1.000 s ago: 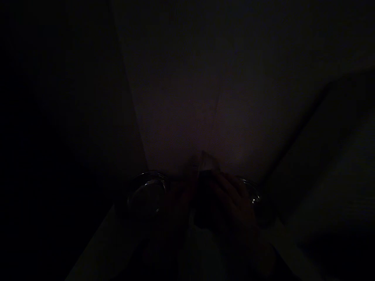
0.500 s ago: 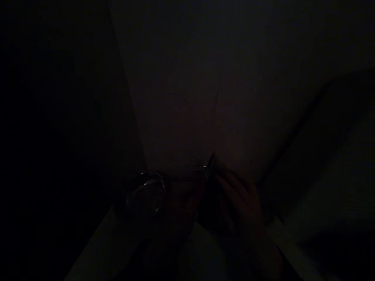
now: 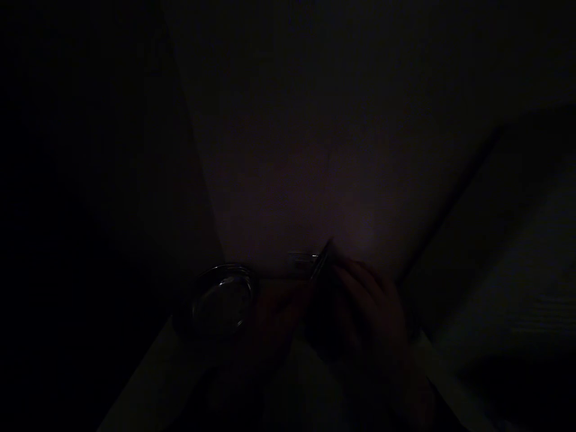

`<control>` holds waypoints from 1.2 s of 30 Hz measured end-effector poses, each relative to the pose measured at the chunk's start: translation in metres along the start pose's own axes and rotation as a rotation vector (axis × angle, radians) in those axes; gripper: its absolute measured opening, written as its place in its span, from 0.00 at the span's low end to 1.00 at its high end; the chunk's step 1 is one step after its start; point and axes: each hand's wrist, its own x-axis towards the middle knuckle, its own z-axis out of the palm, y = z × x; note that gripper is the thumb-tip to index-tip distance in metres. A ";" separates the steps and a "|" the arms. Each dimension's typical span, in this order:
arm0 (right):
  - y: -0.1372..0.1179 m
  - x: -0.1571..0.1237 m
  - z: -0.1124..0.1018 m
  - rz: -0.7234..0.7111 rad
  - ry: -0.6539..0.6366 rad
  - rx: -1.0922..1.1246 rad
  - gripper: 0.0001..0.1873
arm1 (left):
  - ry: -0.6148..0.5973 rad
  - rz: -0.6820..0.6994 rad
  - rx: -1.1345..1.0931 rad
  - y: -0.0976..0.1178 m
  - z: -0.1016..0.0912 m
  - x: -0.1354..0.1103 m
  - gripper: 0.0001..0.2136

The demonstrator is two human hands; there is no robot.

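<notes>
The scene is very dark, so details are faint. My right hand [image 3: 373, 300] lies with its fingers closed against the far right side of a dark thing with a thin shiny rim [image 3: 321, 261], tilted nearly edge-on. Its kind cannot be made out. On the opposite side, my left hand [image 3: 274, 321] appears to grip the same thing near its lower left edge, though those fingers are dim. Left of that hand rests a round, shiny dish [image 3: 220, 306] with a bright rim, apparently metal.
Behind the hands rises a pale wall [image 3: 279, 198], meeting a darker surface [image 3: 135, 180] at the left. A small clear or shiny item [image 3: 300, 258] sits behind the held thing. A light worktop [image 3: 148, 378] shows below. A dark-edged panel [image 3: 486, 240] slants at the right.
The rimmed thing has tilted slightly, its top leaning a little more to the right. A faint pinkish glow shows on the wall above the right hand. The dish has stayed put.
</notes>
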 end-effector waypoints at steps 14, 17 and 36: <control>-0.014 -0.004 0.006 -0.184 -0.004 0.053 0.15 | 0.250 -0.099 -0.036 0.002 0.005 0.005 0.13; -0.004 0.000 0.003 -0.097 -0.011 0.027 0.16 | 0.250 -0.066 -0.050 0.002 0.010 0.004 0.14; -0.007 -0.008 0.005 -0.062 0.020 0.053 0.19 | 0.350 -0.048 -0.130 -0.010 0.012 0.007 0.16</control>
